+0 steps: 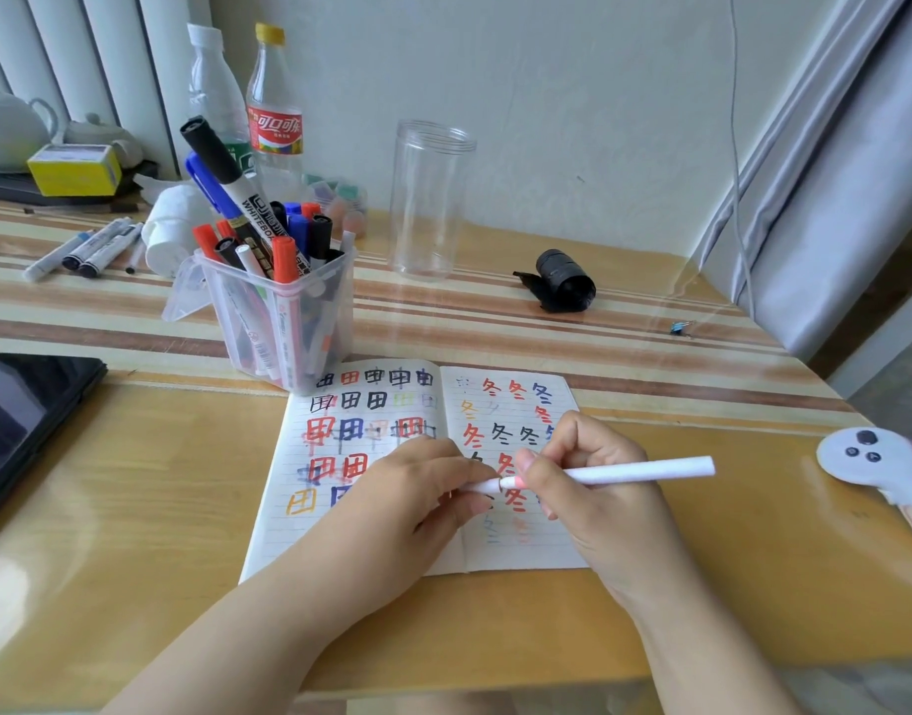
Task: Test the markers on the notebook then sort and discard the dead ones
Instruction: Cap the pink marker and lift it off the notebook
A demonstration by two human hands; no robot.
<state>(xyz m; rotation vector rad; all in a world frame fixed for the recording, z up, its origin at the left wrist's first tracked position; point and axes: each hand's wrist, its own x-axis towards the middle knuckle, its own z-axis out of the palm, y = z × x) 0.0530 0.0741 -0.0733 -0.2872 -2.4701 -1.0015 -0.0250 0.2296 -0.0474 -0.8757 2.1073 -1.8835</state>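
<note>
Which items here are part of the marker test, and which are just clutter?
In play: white marker held by left hand and right hand; notebook; marker tub; loose markers.
Clutter: phone; bottles; empty jar; black roll; controller.

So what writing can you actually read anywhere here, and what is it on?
"WHITEBO…", cut off: black-capped marker in the marker tub.
"可口可乐": red label of the cola bottle.
"田", many times over: left page of the notebook.
"冬", many times over: its right page.
Yellow box label and other markers' barrel print: too small to read.
</note>
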